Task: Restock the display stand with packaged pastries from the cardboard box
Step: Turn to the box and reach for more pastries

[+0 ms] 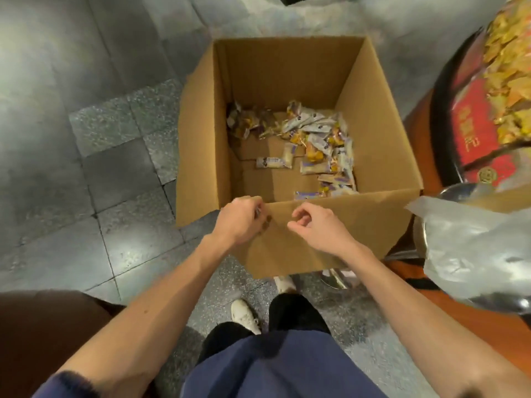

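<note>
An open cardboard box [373,139] stands on the floor in front of me. Several packaged pastries [324,145] in white, purple and yellow wrappers lie scattered over its bottom, mostly at the right and back. My left hand [240,221] hovers at the left corner of the near flap [330,245] with curled fingers. Something small and dark shows blurred at its fingertips, and I cannot tell what it is. My right hand [314,224] is over the same flap, its fingers loosely curled around nothing. The display stand [474,133], round with red panels, sits at the right, heaped with yellow packets [508,67].
A crumpled clear plastic bag [471,242] lies over a metal rim by the stand, close to my right forearm. Grey floor tiles [86,168] spread to the left. A brown surface [43,326] is at the lower left. My white shoes [244,314] stand just behind the box.
</note>
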